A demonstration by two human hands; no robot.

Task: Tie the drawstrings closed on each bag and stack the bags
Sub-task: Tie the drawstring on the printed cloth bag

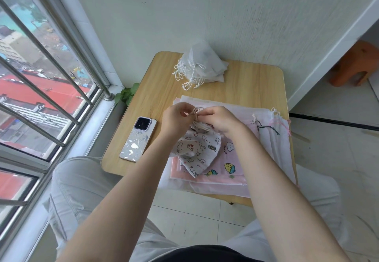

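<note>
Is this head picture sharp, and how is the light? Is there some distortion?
Head view: soft daylight from the window, faint shadows; wide-angle bending at the edges; the hands and drawstring slightly blurred; the phone shows small glare.

Hidden, cropped or unclear around the hands and the worktop

The hands (pixel 200 118) cover the gathered neck of the cat-print bag (pixel 196 151), so whether its drawstring (pixel 196 111) is knotted cannot be told. That bag hides part of the flat bags (pixel 229 165) beneath; their count is unclear. The orange stool (pixel 354 65) is blurred and cut by the right edge. The worktop (pixel 242 81) hides most of the plant (pixel 126 94).
</note>
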